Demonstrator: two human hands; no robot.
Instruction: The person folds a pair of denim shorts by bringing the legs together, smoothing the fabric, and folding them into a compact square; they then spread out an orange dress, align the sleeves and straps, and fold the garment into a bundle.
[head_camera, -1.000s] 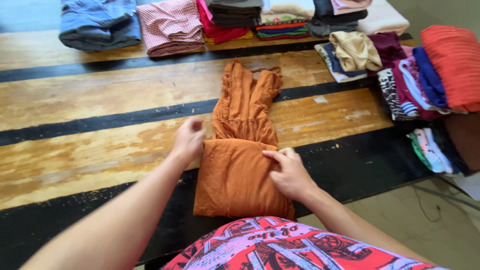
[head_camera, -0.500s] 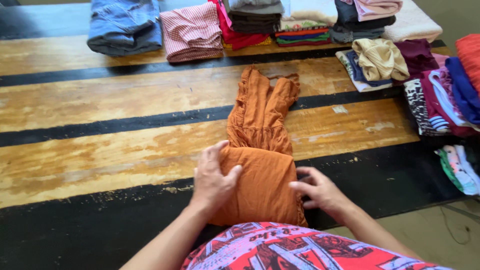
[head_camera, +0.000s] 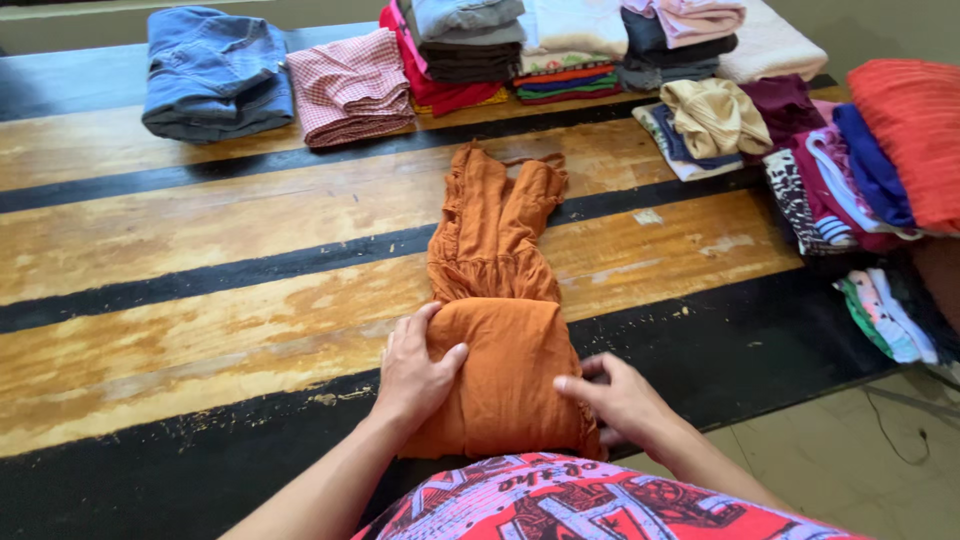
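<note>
Left hand (head_camera: 415, 375): fingers spread, pressing flat on the left edge of the folded orange garment (head_camera: 500, 320). The garment lies on the striped wooden table (head_camera: 200, 250), its long axis running away from the person, straps pointing toward the far clothing stacks (head_camera: 470, 50). Right hand (head_camera: 620, 400): fingers loosely curled, gripping the fold's right edge.
</note>
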